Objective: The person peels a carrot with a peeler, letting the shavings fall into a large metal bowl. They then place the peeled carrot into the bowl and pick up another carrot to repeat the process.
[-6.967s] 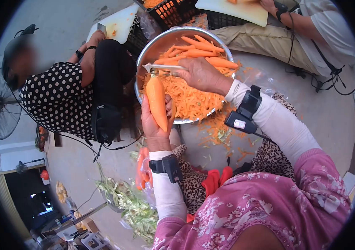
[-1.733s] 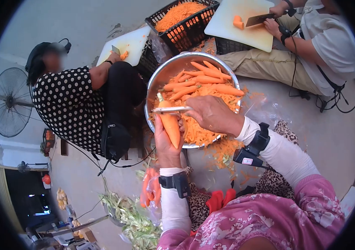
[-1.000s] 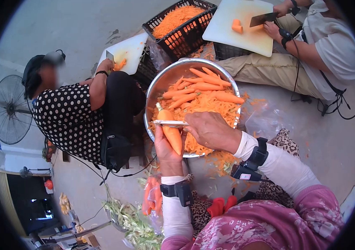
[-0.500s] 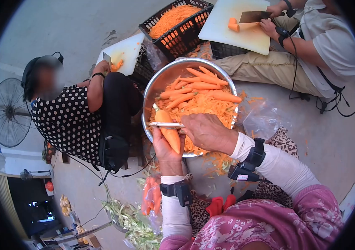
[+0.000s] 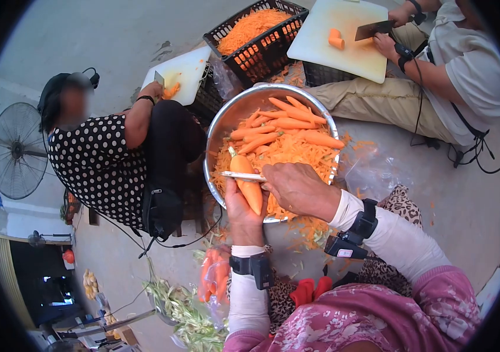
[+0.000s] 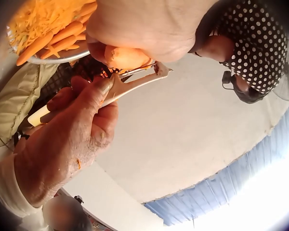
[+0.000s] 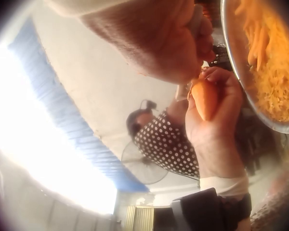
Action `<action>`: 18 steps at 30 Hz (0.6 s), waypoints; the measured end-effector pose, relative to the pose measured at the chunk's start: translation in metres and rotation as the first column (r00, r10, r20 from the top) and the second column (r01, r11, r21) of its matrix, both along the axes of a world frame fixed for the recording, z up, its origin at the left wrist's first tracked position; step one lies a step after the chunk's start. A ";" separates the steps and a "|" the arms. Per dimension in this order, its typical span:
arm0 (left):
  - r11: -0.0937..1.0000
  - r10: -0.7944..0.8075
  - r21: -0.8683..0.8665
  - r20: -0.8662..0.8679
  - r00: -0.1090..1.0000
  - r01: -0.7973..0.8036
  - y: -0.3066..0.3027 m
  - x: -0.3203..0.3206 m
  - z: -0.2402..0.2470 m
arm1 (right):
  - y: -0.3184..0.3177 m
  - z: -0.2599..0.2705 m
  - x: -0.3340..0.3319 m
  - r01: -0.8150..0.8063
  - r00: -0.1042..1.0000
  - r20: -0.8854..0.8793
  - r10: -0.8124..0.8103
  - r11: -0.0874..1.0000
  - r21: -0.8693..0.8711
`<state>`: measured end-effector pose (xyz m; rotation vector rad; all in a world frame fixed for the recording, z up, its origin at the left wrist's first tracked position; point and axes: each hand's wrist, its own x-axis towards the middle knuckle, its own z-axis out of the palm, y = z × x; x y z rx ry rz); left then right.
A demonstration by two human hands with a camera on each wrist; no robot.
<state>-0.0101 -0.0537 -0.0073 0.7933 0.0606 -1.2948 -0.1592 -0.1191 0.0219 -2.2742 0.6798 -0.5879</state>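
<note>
My left hand (image 5: 244,212) grips a thick, peeled-looking orange carrot (image 5: 249,192) near the bowl's left side, its pale stem end pointing up and away. My right hand (image 5: 298,186) holds the handle of a pale Y-shaped peeler (image 5: 242,175), whose head lies across the carrot's upper half. In the left wrist view, the peeler's forked frame (image 6: 135,84) reaches the carrot's end (image 6: 127,57). The right wrist view shows the carrot's tapered end (image 7: 205,101) in the left palm. Below both hands stands a metal bowl (image 5: 220,126) with orange shreds (image 5: 297,154) and several whole carrots (image 5: 288,122).
Two people sit opposite, cutting on white boards (image 5: 186,73) with knives (image 5: 374,30). A black crate (image 5: 256,58) of shredded carrot stands between them. Bagged carrots (image 5: 213,274) and pale green husk-like scraps (image 5: 194,311) lie at lower left; clear plastic (image 5: 373,173) lies right of the bowl.
Seven seconds ago the peeler was at the carrot's stem end; now it crosses the upper half. Over the last second both hands keep their grips and shift slightly. The right-hand person's knife has moved.
</note>
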 end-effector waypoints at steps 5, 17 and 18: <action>0.994 0.066 0.088 -0.027 0.997 -0.064 -0.002 -0.004 0.002 | 0.002 0.002 -0.001 -0.009 1.000 -0.017 0.009 1.000 0.007; 0.996 0.047 0.071 -0.003 0.999 -0.046 0.001 0.000 -0.002 | 0.004 0.004 0.002 -0.001 0.999 -0.041 0.001 1.000 0.005; 0.996 0.044 0.072 0.001 0.999 -0.044 0.001 0.001 -0.002 | 0.004 0.005 0.003 -0.009 0.999 -0.043 0.009 1.000 0.002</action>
